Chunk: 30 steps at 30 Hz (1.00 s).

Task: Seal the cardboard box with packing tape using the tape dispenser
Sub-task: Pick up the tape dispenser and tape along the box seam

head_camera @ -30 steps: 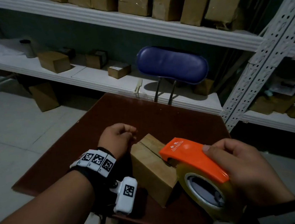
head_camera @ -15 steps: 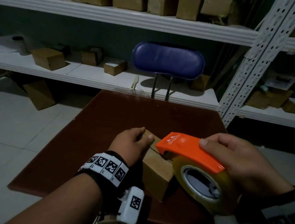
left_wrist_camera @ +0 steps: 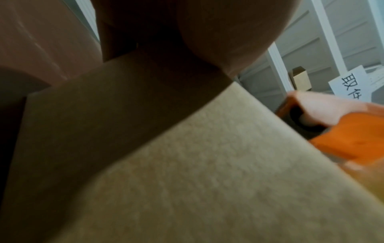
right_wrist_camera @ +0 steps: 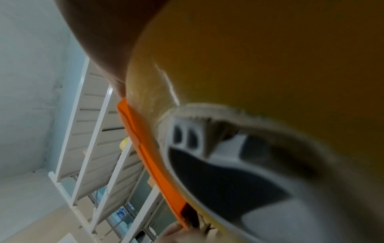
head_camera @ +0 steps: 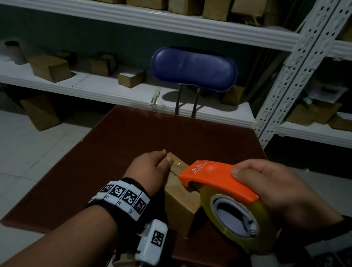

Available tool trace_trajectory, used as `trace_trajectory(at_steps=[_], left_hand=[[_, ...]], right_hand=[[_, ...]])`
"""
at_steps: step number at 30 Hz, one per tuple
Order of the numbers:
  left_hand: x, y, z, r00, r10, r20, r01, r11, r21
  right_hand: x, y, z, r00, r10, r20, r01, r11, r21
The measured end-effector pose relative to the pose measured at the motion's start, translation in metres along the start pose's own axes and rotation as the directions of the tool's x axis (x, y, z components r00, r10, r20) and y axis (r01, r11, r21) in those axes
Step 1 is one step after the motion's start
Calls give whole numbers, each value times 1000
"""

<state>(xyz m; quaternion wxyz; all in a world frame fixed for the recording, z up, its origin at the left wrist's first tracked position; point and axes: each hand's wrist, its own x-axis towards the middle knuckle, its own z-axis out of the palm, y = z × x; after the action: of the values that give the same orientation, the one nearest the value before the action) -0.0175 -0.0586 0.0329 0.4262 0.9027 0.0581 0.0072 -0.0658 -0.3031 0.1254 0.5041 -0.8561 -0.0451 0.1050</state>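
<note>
A small cardboard box (head_camera: 179,206) stands on the dark red-brown table (head_camera: 127,143), its top seam running away from me. My left hand (head_camera: 153,169) holds the box's far left end, thumb lying on top and fingers curled down over the side. In the left wrist view the box (left_wrist_camera: 207,164) fills the frame under the palm. My right hand (head_camera: 274,185) grips the orange tape dispenser (head_camera: 216,177) with its yellowish tape roll (head_camera: 236,217). The dispenser's nose sits over the box's top, close to my left thumb. The right wrist view shows only the roll (right_wrist_camera: 270,57) and the orange dispenser (right_wrist_camera: 149,157).
A blue chair back (head_camera: 193,69) stands behind the table's far edge. White shelves (head_camera: 103,86) behind it carry several cardboard boxes. A perforated white upright (head_camera: 306,50) rises at the right. Pale tiled floor (head_camera: 7,154) lies to the left.
My left hand has moved from beside the box onto its far end, thumb now on top. The dispenser has moved forward over the box's top towards that hand.
</note>
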Motion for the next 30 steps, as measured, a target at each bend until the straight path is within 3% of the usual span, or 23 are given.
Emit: trace_trajectory(at_steps=[18, 25, 30], left_hand=[[-4, 7, -4, 994, -93, 59, 89, 993, 76], [-5, 11, -15, 997, -79, 16, 75, 979, 188], [-5, -1, -28, 999, 23, -23, -16, 964, 264]], right_hand=[[-21, 4, 0, 995, 5, 98, -1, 999, -43], [-17, 13, 18, 1000, -20, -13, 18, 994, -108], [-13, 15, 31, 998, -24, 51, 25, 999, -22]])
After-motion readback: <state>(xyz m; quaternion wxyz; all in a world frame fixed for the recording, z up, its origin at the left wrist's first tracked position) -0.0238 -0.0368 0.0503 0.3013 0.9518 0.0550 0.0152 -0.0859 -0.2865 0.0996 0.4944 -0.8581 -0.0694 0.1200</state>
